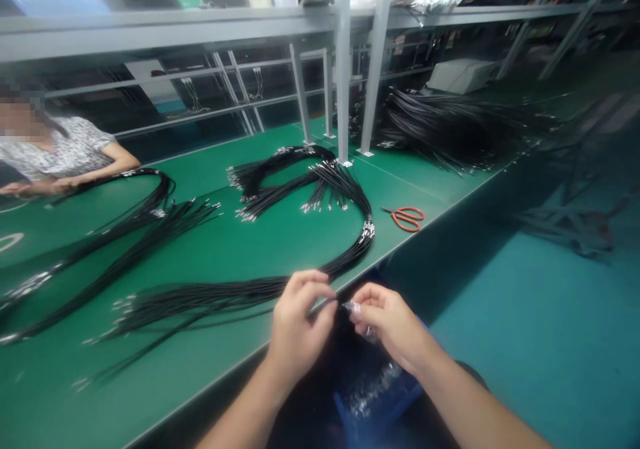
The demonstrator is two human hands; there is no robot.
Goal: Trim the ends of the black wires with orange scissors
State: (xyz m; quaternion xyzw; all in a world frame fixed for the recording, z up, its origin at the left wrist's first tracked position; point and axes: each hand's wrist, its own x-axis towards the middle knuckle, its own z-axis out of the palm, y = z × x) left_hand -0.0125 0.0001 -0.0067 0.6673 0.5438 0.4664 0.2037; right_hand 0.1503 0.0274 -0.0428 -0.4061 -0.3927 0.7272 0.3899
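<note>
My left hand (pixel 304 319) is over the front edge of the green table, thumb and fingers pinched around a thin black cable whose tip points right. Close beside it, my right hand (pixel 385 319) is closed on small shiny clear pieces (pixel 356 307), too small to name surely, held up to the cable's tip. A bundle of black cables (pixel 210 295) with silvery ends lies behind my left hand and curves up to the right. Beneath my hands, a blue bin (pixel 345 412) contains many similar shiny pieces.
Orange-handled scissors (pixel 407 217) lie near the edge of the green table (pixel 225 249). More cable bundles (pixel 280 162) lie farther back, with a large pile (pixel 445 125) behind metal posts (pixel 343 69). Another person (pixel 75 145) sits at the left, arms on the table. A shelf (pixel 200 25) spans above.
</note>
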